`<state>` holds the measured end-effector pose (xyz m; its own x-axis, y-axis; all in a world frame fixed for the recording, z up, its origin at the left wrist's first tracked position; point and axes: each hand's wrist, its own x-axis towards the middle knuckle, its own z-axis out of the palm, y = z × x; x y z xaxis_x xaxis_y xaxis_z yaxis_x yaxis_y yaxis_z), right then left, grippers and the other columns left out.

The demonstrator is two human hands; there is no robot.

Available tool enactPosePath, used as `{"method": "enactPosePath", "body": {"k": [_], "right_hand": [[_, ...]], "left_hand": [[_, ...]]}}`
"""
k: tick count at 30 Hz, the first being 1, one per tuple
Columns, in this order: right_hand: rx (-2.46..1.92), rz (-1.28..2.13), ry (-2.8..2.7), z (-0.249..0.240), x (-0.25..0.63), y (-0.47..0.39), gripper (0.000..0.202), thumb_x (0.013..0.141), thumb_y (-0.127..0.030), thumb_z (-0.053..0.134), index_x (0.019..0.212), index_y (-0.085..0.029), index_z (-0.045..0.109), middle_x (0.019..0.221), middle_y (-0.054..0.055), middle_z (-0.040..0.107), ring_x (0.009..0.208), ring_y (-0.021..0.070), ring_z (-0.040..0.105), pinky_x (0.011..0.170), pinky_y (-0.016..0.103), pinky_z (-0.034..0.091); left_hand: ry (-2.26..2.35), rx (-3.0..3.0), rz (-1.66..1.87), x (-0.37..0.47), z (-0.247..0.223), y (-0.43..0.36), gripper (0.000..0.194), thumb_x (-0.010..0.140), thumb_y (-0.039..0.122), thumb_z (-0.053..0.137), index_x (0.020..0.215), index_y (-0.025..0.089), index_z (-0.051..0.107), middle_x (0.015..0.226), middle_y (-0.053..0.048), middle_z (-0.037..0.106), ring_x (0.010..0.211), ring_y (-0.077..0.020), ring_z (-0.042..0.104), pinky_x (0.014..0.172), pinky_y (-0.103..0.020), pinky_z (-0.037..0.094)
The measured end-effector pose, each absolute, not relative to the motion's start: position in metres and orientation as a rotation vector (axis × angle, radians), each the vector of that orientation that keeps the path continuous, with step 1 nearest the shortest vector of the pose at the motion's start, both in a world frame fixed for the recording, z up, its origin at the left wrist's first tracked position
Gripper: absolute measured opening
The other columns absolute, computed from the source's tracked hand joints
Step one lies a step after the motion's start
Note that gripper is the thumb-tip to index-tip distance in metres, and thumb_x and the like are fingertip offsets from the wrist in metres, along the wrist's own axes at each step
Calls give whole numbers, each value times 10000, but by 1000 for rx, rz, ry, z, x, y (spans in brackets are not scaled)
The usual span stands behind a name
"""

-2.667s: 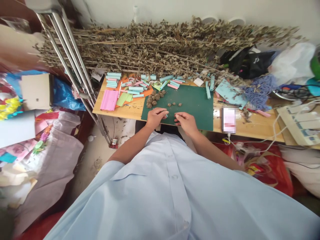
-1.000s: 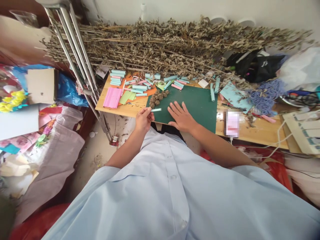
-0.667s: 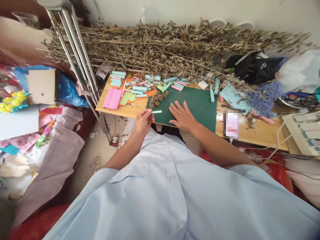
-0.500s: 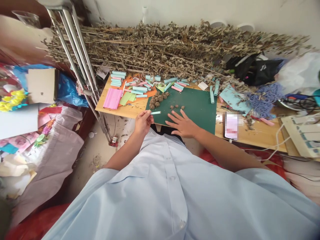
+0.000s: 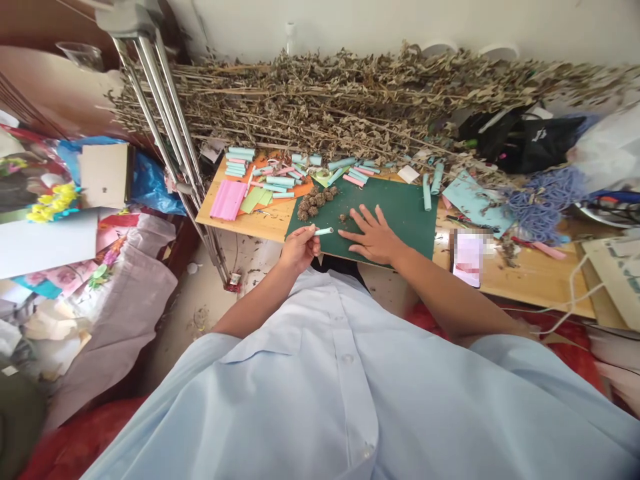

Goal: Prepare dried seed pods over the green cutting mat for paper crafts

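Observation:
Between the thumb and fingers of my left hand [image 5: 301, 248] is a thin pale blue paper tube [image 5: 325, 231], its free end pointing right over the front edge of the green mat [image 5: 405, 213]. My right hand [image 5: 376, 237] is spread palm down on or just above the mat, fingers apart, right of the tube. One small brown ball [image 5: 343, 218] shows beside its fingers; whatever lies under the hand is hidden. A heap of brown balls [image 5: 311, 203] rests on the mat's left part.
Rolled paper tubes [image 5: 281, 181] and pink paper [image 5: 229, 200] lie at the back left of the wooden table [image 5: 270, 225]. Dried stalks [image 5: 320, 100] stretch along the wall. Metal crutches [image 5: 165, 113] lean at the left. A phone [image 5: 466, 259] and blue yarn [image 5: 537, 203] are at the right.
My right hand has moved forward over the mat, covering small balls that were visible before. My left hand still holds the tube, now slightly further right. The view has shifted a little.

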<state>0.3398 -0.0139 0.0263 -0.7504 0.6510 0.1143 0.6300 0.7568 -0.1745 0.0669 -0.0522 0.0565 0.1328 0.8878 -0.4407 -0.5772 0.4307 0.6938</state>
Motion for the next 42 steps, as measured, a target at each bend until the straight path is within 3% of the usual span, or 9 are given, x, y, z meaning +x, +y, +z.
{"method": "enactPosePath", "body": {"k": [5, 11, 14, 16, 24, 29, 35, 38, 42], "right_hand": [[-959, 205, -2736, 28, 340, -20, 637, 1033, -491, 641, 1630, -427, 428, 1820, 50, 69, 1666, 445, 80, 1264, 798, 134], [-1060, 219, -2430, 31, 337, -24, 467, 1021, -454, 665, 1479, -361, 641, 1739, 91, 379, 1608, 420, 325, 1266, 789, 169], [-1116, 269, -2005, 41, 328, -27, 393, 1035, -431, 647, 1404, -306, 696, 1425, 108, 711, 1285, 308, 685, 1271, 657, 337], [-1068, 380, -1860, 48, 319, -31, 427, 1004, -454, 695, 1399, -293, 694, 1156, 76, 809, 990, 250, 765, 1150, 545, 515], [-1068, 591, -1767, 60, 301, -43, 191, 939, -443, 773, 1024, -281, 828, 934, 44, 818, 840, 236, 743, 955, 461, 581], [-1157, 962, -1582, 67, 307, -49, 262, 897, -503, 780, 1001, -271, 845, 982, 47, 821, 875, 226, 740, 853, 391, 596], [-1139, 1376, -1304, 63, 312, -49, 450, 855, -636, 779, 1074, -248, 837, 772, 12, 758, 655, 173, 667, 716, 358, 587], [-1127, 1197, -1227, 62, 316, -56, 443, 930, -628, 707, 1160, -264, 809, 903, 35, 790, 740, 194, 718, 800, 405, 620], [-1124, 673, -1459, 67, 323, -73, 287, 1008, -477, 648, 1167, -285, 789, 1117, 76, 813, 1076, 274, 757, 1029, 506, 595]], "left_hand": [[932, 377, 1101, 79, 57, -52, 434, 755, 432, 933, 877, 172, 608, 619, 39, 622, 448, -91, 542, 425, -220, 380], [981, 348, 1062, 96, 61, -52, 465, 774, 451, 922, 851, 197, 541, 598, 53, 599, 429, -80, 511, 416, -207, 331], [996, 350, 1051, 103, 62, -53, 459, 781, 454, 913, 829, 197, 536, 591, 52, 593, 424, -81, 506, 413, -213, 328], [987, 362, 1048, 108, 62, -55, 454, 776, 456, 912, 812, 193, 543, 588, 48, 595, 418, -83, 504, 407, -219, 330], [947, 440, 1034, 118, 61, -63, 461, 747, 488, 926, 809, 178, 590, 589, 40, 611, 410, -93, 518, 406, -232, 349], [953, 446, 1031, 121, 59, -66, 458, 759, 495, 918, 813, 179, 591, 588, 44, 607, 408, -88, 516, 416, -233, 362], [934, 420, 1013, 125, 58, -68, 466, 740, 483, 928, 819, 180, 582, 585, 47, 608, 406, -86, 510, 411, -231, 367], [929, 404, 1015, 127, 60, -69, 467, 729, 475, 937, 836, 177, 594, 585, 47, 606, 406, -85, 502, 405, -230, 363], [940, 389, 1021, 128, 64, -71, 467, 746, 478, 931, 828, 179, 582, 587, 45, 602, 409, -84, 501, 408, -228, 358]]}}
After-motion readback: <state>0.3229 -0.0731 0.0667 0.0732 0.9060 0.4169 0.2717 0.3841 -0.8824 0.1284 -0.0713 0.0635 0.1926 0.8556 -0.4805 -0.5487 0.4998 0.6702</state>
